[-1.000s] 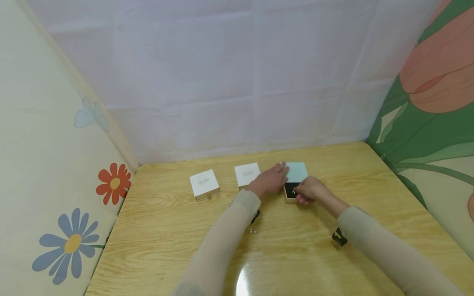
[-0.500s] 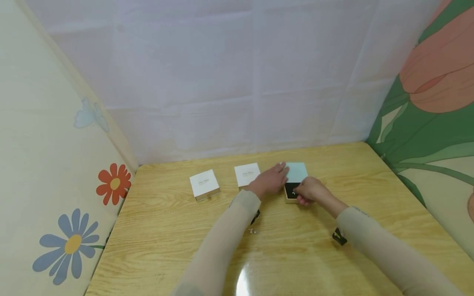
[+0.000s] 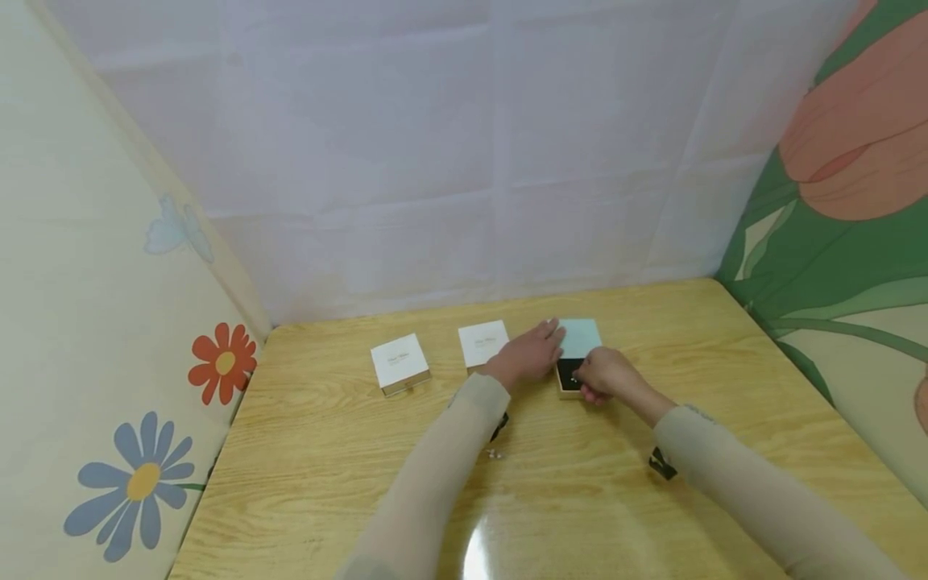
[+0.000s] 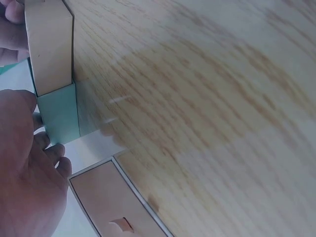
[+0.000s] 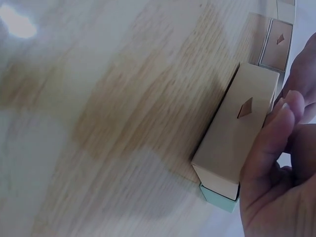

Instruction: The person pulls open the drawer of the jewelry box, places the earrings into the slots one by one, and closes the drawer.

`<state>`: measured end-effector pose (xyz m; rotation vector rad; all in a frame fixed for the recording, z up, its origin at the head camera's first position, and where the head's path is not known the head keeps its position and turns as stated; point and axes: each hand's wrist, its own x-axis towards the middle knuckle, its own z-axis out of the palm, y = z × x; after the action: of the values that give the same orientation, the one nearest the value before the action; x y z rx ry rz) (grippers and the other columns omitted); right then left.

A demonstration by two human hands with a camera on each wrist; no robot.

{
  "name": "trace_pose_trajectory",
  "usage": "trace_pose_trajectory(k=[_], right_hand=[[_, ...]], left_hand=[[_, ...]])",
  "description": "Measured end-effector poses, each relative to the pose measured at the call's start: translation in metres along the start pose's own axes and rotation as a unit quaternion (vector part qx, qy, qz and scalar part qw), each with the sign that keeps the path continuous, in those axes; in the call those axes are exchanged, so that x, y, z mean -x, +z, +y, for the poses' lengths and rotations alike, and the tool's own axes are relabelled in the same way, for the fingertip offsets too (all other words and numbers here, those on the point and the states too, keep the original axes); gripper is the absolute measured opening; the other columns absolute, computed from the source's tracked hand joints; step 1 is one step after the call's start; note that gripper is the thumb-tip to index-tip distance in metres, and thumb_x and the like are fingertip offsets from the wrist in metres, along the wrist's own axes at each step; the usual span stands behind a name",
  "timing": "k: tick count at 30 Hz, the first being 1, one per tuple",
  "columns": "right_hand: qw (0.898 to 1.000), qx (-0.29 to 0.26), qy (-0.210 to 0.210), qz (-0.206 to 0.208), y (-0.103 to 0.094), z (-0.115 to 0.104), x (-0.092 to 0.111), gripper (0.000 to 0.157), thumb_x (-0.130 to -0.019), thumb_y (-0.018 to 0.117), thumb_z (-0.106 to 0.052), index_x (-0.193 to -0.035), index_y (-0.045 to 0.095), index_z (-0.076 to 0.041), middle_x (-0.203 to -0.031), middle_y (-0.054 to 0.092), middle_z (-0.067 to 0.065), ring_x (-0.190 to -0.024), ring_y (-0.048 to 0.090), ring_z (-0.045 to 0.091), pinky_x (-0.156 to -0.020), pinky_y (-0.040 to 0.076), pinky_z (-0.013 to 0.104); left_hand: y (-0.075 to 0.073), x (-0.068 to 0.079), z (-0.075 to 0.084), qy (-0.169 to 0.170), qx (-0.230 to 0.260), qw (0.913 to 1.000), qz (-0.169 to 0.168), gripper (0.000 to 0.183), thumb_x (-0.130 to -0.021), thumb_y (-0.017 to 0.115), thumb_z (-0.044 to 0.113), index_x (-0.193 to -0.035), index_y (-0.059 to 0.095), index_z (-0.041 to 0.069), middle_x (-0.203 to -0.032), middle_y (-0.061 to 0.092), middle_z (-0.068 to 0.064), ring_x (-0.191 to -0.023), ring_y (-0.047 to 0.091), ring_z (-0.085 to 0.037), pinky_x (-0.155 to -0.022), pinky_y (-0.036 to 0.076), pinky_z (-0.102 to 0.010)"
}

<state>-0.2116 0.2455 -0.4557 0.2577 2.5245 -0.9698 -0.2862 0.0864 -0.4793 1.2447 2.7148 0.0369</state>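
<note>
While the box [image 3: 582, 337] lies lengthwise near-to-far, drawer [image 3: 569, 393] nearest, the left grip [image 3: 527, 353] touches it, outstretched; whether the right grip [image 3: 606, 374] pinches anything is unclear

Below centre, a wood-grain table [image 3: 326, 467] carries two white boxes [image 3: 400, 359] and a mint box [image 3: 582, 337]. Lower lies a tiny trinket [image 3: 495, 453].

A yellowish wood-grain table [image 3: 312, 467] with rounded corners spread across six o'clock, a creased pale backdrop [image 3: 362, 145] hung at twelve, a cream panel [image 3: 58, 322] bore a blue flower [image 3: 143, 481] at eight, coral petals [image 3: 863, 145] showed at two, white glare [image 3: 474, 552] shone at six.
</note>
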Motion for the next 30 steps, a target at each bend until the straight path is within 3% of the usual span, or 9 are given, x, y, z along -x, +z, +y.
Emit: trace_pose_trajectory(k=[6, 16, 23, 30], right_hand=[[1.0, -0.008, -0.004, 0.016, 0.002, 0.0, 0.002, 0.022, -0.099, 0.055, -0.011, -0.083, 0.064, 0.001, -0.061, 0.065, 0.004, -0.05, 0.061, 0.011, -0.056, 0.06, 0.027], [0.997, -0.074, -0.005, 0.029, 0.002, 0.001, 0.008, 0.024, -0.099, 0.055, -0.013, -0.087, 0.065, 0.004, -0.065, 0.065, 0.005, -0.052, 0.063, 0.011, -0.056, 0.061, 0.029], [0.991, -0.133, -0.018, 0.025, -0.003, 0.002, 0.016, 0.031, -0.101, 0.051, -0.014, -0.109, 0.061, 0.015, -0.067, 0.067, 0.004, -0.053, 0.064, 0.008, -0.058, 0.062, 0.029], [0.976, -0.218, -0.025, 0.008, -0.007, 0.005, 0.026, 0.042, -0.103, 0.05, -0.015, -0.125, 0.051, 0.02, -0.077, 0.071, 0.007, -0.061, 0.067, 0.009, -0.063, 0.062, 0.028]], left_hand=[[0.002, -0.001, -0.001, 0.001, -0.005, 1.0, 0.002, 0.055, -0.111, 0.023, 0.035, -0.161, 0.017, 0.012, -0.169, 0.011, -0.008, -0.156, 0.015, -0.024, -0.128, 0.016, -0.034], [0.001, 0.001, 0.0, -0.006, 0.009, 0.9999, 0.003, 0.055, -0.111, 0.023, 0.036, -0.161, 0.017, 0.014, -0.17, 0.012, -0.007, -0.156, 0.015, -0.023, -0.128, 0.016, -0.033], [0.002, 0.0, -0.001, -0.003, 0.02, 0.9998, 0.007, 0.055, -0.111, 0.024, 0.035, -0.161, 0.017, 0.014, -0.17, 0.012, -0.008, -0.156, 0.015, -0.025, -0.128, 0.017, -0.035], [0.003, -0.001, 0.0, -0.004, 0.027, 0.9996, 0.007, 0.055, -0.111, 0.023, 0.036, -0.162, 0.017, 0.015, -0.17, 0.012, -0.007, -0.156, 0.015, -0.025, -0.128, 0.018, -0.035]])
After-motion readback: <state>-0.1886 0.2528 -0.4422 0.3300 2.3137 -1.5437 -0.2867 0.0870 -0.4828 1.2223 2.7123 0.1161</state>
